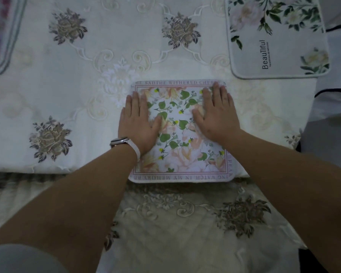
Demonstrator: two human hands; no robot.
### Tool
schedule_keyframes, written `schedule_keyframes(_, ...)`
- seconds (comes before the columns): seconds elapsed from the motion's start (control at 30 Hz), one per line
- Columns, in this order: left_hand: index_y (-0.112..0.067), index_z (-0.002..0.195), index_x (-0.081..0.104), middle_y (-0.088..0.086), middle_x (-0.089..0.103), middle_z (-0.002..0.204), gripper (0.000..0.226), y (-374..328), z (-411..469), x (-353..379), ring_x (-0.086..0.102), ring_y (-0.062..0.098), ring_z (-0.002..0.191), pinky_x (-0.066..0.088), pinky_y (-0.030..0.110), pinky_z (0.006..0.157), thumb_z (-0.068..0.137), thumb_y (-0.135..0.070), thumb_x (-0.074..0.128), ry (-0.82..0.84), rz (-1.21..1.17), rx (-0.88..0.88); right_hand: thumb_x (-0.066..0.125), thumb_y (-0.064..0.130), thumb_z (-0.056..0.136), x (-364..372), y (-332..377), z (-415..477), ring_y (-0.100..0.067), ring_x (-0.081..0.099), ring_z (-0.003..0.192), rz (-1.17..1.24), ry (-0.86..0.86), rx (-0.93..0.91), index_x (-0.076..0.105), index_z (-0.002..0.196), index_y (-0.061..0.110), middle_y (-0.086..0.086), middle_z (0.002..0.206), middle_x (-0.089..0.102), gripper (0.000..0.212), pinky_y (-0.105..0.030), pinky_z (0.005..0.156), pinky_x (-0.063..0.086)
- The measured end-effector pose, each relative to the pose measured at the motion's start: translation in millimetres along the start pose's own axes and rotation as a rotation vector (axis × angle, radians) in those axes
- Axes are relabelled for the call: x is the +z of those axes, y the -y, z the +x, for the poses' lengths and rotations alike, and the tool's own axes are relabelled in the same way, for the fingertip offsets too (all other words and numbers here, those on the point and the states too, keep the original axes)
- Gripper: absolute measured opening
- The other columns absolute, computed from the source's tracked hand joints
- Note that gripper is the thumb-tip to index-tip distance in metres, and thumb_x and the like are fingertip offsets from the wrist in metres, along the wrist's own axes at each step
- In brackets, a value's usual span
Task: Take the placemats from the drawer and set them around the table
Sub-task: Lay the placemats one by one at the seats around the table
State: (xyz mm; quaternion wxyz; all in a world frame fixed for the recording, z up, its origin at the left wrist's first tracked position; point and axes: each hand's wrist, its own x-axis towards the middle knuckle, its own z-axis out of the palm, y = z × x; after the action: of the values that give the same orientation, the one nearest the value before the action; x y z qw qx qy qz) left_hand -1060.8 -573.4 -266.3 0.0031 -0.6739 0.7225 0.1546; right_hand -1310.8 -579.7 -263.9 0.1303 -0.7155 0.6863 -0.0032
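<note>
The mat (178, 117) is a rounded rectangle with peach blooms and green leaves inside a thin pink frame. It lies at the near edge of the cloth (67, 85). The left hand (138, 123) and right hand (217, 117) press flat on it, fingers straight. Its border reads "THE WITHERED CHER…" and, upside down, "IN MY MEMORY". The white mat (274, 42) at far right says "Beautiful".

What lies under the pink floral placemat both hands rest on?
The embroidered tablecloth shows around the placemat; left hand and right hand lie flat on top. What sits beneath it is covered.
</note>
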Motion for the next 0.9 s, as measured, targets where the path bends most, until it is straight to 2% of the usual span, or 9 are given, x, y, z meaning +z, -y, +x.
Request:
schedule_keyframes(0.13, -0.012, 0.156, -0.003, 0.009, -0.005, 0.165, 0.082, 11, -30, 6, -0.007, 0.025, 0.151, 0.003, 0.041, 0.123, 0.096, -0.065, 0.017, 0.011, 0.005, 0.0, 0.021, 0.059, 0.096, 5, -4, -40, -0.034, -0.005, 0.149, 0.012, 0.041, 0.041, 0.007, 0.155, 0.007, -0.022, 0.161, -0.001, 0.081, -0.045, 0.119, 0.0)
schedule_keyframes(0.3, -0.012, 0.156, -0.003, 0.009, -0.006, 0.165, 0.083, 14, -58, 11, -0.008, 0.023, 0.151, 0.0, 0.041, 0.122, 0.095, -0.065, 0.016, 0.022, 0.001, 0.04, 0.01, 0.062, 0.095, 16, -2, -95, -0.035, -0.01, 0.148, -0.069, 0.109, -0.057, 0.0, 0.155, 0.007, -0.023, 0.161, -0.007, 0.082, -0.045, 0.12, -0.004)
schedule_keyframes(0.43, -0.018, 0.157, 0.001, 0.006, -0.005, 0.164, 0.068, 1, -77, 16, -0.013, 0.019, 0.149, 0.001, 0.043, 0.122, 0.1, -0.055, 0.013, 0.067, 0.02, 0.242, 0.006, 0.065, 0.095, 22, 18, -116, -0.033, -0.017, 0.147, -0.083, 0.152, -0.164, -0.006, 0.154, 0.013, -0.019, 0.16, -0.013, 0.079, -0.047, 0.12, -0.004)
schedule_keyframes(0.57, -0.027, 0.154, 0.005, 0.002, 0.005, 0.164, 0.055, -19, -94, 28, -0.002, 0.024, 0.152, 0.009, 0.048, 0.121, 0.103, -0.048, 0.011, 0.083, 0.061, 0.415, 0.012, 0.061, 0.098, 27, 45, -120, -0.034, -0.007, 0.149, -0.101, 0.125, -0.296, 0.003, 0.153, 0.012, -0.017, 0.162, -0.002, 0.074, -0.049, 0.12, 0.002)
schedule_keyframes(0.67, -0.028, 0.154, 0.006, 0.002, 0.009, 0.164, 0.056, -19, -96, 29, 0.003, 0.024, 0.152, 0.011, 0.049, 0.121, 0.103, -0.05, 0.011, 0.081, 0.076, 0.417, 0.019, 0.059, 0.098, 29, 42, -119, -0.033, 0.0, 0.15, -0.098, 0.106, -0.333, 0.009, 0.153, 0.01, -0.016, 0.162, 0.007, 0.074, -0.049, 0.121, 0.008)
schedule_keyframes(0.77, -0.029, 0.155, 0.005, 0.001, 0.004, 0.164, 0.065, -9, -95, 28, 0.001, 0.023, 0.152, 0.006, 0.046, 0.12, 0.1, -0.061, 0.015, 0.084, 0.117, 0.411, 0.023, 0.063, 0.097, 30, 30, -118, -0.029, 0.002, 0.15, -0.105, 0.102, -0.372, 0.017, 0.155, 0.015, -0.01, 0.163, 0.01, 0.076, -0.048, 0.121, 0.011)
schedule_keyframes(0.9, -0.028, 0.157, 0.002, 0.0, -0.004, 0.163, 0.072, 8, -98, 25, -0.006, 0.018, 0.15, -0.004, 0.037, 0.118, 0.098, -0.067, 0.017, 0.066, 0.132, 0.336, 0.021, 0.067, 0.096, 26, 18, -117, -0.028, -0.002, 0.15, -0.096, 0.109, -0.296, 0.012, 0.156, 0.024, -0.005, 0.164, 0.004, 0.075, -0.047, 0.121, 0.007)
